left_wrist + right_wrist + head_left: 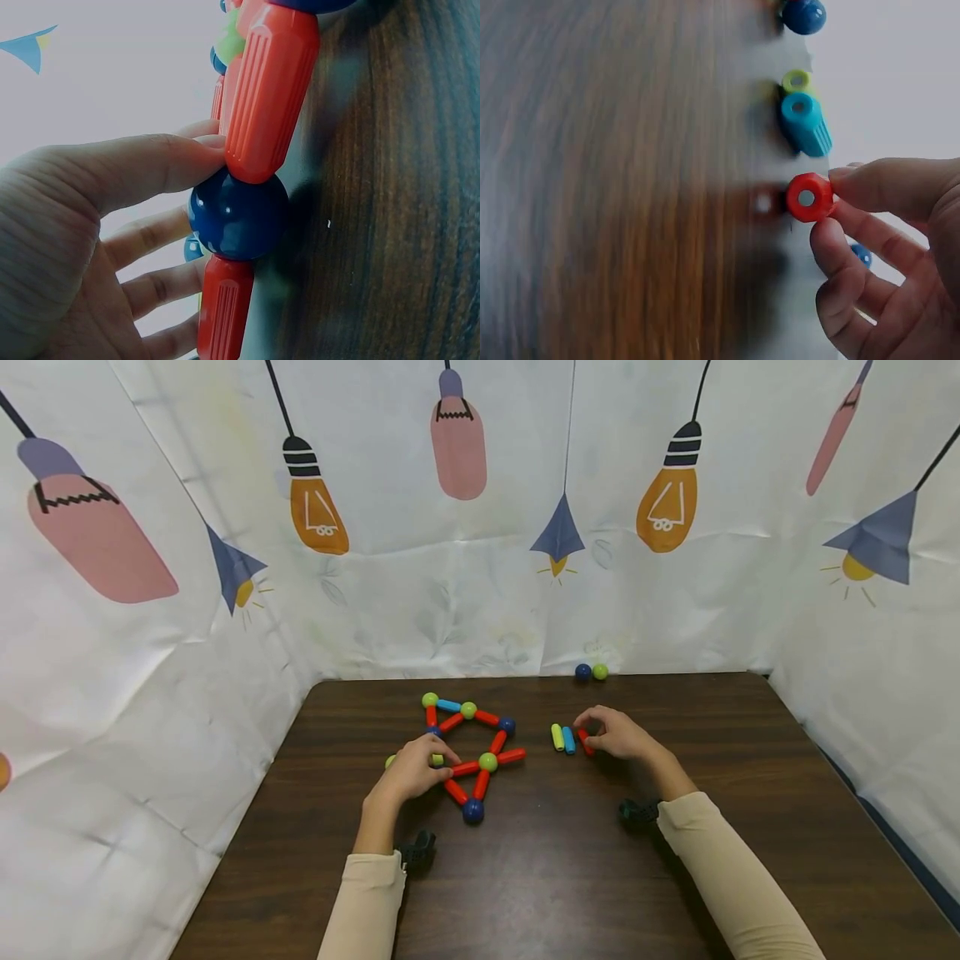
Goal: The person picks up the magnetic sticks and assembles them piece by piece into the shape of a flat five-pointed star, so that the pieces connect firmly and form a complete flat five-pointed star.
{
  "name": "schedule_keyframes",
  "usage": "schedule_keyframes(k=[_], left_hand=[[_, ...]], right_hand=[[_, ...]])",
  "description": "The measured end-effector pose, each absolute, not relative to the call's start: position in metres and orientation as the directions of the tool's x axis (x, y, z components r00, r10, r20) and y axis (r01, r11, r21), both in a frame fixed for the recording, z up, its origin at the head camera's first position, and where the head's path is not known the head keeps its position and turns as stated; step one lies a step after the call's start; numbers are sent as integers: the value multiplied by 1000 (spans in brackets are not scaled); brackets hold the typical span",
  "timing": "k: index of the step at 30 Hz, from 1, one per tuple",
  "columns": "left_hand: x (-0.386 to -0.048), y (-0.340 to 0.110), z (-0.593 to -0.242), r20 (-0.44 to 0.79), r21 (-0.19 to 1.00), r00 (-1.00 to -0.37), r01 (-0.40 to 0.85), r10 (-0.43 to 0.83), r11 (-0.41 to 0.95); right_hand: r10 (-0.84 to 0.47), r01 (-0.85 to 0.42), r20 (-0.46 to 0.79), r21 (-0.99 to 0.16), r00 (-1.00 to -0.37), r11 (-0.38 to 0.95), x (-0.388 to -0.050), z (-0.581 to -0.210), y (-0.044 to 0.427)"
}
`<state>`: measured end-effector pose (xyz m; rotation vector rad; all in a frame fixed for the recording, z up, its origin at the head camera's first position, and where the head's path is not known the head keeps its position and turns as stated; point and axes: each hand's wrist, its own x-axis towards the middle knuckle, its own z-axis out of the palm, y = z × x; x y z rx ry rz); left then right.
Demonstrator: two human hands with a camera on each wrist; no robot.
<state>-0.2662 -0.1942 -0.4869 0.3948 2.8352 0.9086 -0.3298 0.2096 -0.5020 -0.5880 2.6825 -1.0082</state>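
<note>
My left hand [414, 768] is at the left part of a frame of magnetic rods and balls. In the left wrist view its thumb lies at the joint of a red rod [274, 90] and a blue ball [238, 214], the other fingers behind, pinching the frame there. Red rods [512, 756], green balls [488, 762] and blue balls [473, 811] form linked triangles. My right hand [619, 735] pinches a single red magnetic rod [810, 197] between thumb and index finger, its metal end showing. A blue rod [568, 741] and a yellow-green rod [557, 737] lie just left of it.
A loose blue ball [583, 672] and a green ball [600, 672] sit together at the far edge of the dark wooden table [570, 877]. A printed white curtain [495, 593] hangs behind the table and along its sides.
</note>
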Motion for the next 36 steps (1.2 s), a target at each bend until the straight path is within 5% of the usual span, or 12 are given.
schedule_keyframes(k=[15, 25, 36], left_hand=[[-265, -194, -487, -45, 584, -957, 206, 285, 785], [-265, -194, -487, -38, 583, -957, 213, 289, 784], [-264, -194, -487, -36, 588, -957, 213, 288, 780]], right_hand=[[-390, -221, -161, -606, -907, 764, -324, -501, 227], [-389, -295, 5, -661, -921, 690, -324, -486, 215], [-502, -390, 67, -720, -862, 574, -334, -479, 173]])
